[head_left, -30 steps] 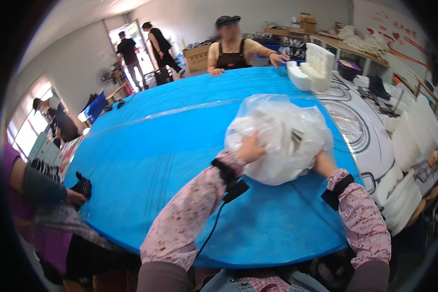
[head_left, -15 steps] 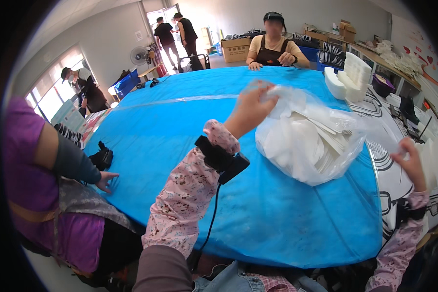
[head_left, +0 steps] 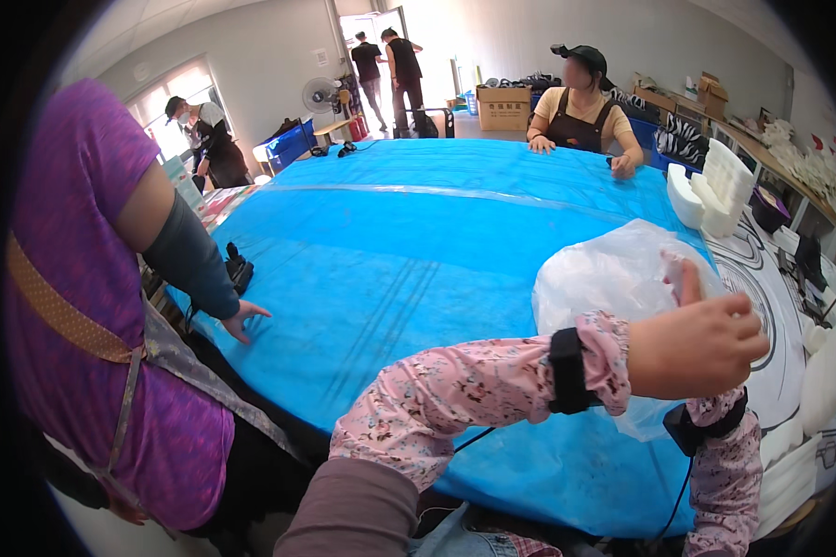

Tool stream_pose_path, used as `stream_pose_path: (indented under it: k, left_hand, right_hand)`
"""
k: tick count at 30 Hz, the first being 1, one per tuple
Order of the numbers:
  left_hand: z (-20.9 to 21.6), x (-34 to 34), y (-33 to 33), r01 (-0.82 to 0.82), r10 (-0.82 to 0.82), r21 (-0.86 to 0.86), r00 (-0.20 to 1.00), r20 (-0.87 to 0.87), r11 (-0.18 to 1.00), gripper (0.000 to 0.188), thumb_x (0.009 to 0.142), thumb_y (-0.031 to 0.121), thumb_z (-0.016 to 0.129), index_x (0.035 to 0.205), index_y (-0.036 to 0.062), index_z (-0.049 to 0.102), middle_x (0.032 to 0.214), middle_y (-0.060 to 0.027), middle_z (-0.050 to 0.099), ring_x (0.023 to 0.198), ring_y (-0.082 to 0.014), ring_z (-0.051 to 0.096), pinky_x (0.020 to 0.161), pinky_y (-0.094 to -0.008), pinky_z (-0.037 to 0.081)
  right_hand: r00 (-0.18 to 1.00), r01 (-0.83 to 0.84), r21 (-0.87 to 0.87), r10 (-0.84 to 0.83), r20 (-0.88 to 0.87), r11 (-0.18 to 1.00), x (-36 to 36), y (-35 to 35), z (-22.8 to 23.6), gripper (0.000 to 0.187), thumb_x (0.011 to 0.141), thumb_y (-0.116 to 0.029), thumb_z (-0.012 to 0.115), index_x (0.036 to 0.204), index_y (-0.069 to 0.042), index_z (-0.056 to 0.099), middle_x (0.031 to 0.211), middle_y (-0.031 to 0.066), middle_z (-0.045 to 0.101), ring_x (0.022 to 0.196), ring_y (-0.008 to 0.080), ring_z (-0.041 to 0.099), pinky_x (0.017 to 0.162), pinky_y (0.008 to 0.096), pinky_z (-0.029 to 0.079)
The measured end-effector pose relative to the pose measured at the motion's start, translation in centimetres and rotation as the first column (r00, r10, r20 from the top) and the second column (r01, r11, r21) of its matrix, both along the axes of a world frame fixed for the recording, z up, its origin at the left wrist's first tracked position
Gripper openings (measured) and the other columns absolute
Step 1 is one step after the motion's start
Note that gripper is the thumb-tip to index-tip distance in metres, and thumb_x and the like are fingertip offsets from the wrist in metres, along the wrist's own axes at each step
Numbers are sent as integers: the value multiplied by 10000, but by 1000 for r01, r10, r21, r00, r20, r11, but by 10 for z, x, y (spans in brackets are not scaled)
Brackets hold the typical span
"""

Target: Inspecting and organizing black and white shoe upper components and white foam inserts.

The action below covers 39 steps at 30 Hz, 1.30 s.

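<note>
A cloudy white plastic bag (head_left: 590,269) lies on the blue-covered table, its film now drawn over what is inside. My left hand (head_left: 692,348) reaches across to the bag's right side, fingers curled in; it appears to grip the bag's edge, though the film at the fingertips is hard to see. Behind it, my right hand is mostly hidden; only its patterned pink sleeve (head_left: 729,473) and dark wrist strap show plainly. A raised finger or thumb shows against the bag, and I cannot tell which hand it belongs to.
Blue sheeting (head_left: 372,306) covers the table. White foam pieces (head_left: 715,190) stand at the far right corner. A co-worker in purple (head_left: 111,306) leans a hand on the table at left; another person (head_left: 581,116) sits at the far side. A black device (head_left: 239,269) lies near the left edge.
My left hand has swung right and nearer across the bag. My right hand has moved in from the right behind it. The white sheets seen inside the bag are now covered.
</note>
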<state>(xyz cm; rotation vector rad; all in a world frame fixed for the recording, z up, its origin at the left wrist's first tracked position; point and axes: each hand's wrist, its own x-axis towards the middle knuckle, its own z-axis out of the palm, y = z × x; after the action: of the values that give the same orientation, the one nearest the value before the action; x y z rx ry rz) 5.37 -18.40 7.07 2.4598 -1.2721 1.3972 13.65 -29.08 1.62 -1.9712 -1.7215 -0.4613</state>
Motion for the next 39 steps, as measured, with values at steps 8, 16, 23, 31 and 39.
stream_pose_path:
  k: [8,16,23,31,39]
  left_hand:
    - [3,6,13,173,-94,-379,972,217,909,144,673,146,571,752,61,484,873,-48,486,866,-207,507,902,-401,372]
    - [-22,12,-14,-93,96,28,989,-113,995,123,628,150,594,673,61,520,886,-91,515,896,-242,509,995,-481,276]
    - [-44,27,27,-132,-169,-548,870,-464,826,765,709,209,685,1325,82,250,1264,-231,386,1162,-380,389,997,-464,276]
    - [-67,45,80,-272,-112,-451,744,-659,850,230,771,85,507,988,21,550,1012,-156,562,992,-320,510,852,-377,401]
    - [-48,33,97,-415,-101,-408,590,-801,813,273,804,251,525,928,12,575,838,-147,601,769,-290,586,695,-365,458]
  right_hand:
    - [981,183,197,-165,-104,963,34,-16,10,890,638,-283,796,1316,-2,293,1329,192,308,1225,316,340,1016,399,270]
    - [977,167,152,-143,-157,974,34,-37,-35,585,871,-307,522,1332,-21,301,1364,158,319,1243,268,335,1010,375,289]
    - [731,160,537,267,-628,828,34,-20,-15,515,948,-363,346,1313,1,334,1384,113,309,1222,224,364,1018,350,275]
    - [962,-172,189,206,-178,967,-2,-7,6,161,789,-175,541,768,-47,636,1287,123,402,1050,257,413,885,354,376]
    - [935,118,194,-175,308,974,21,9,-19,186,723,-21,558,908,-30,580,1311,145,399,1021,277,480,818,362,401]
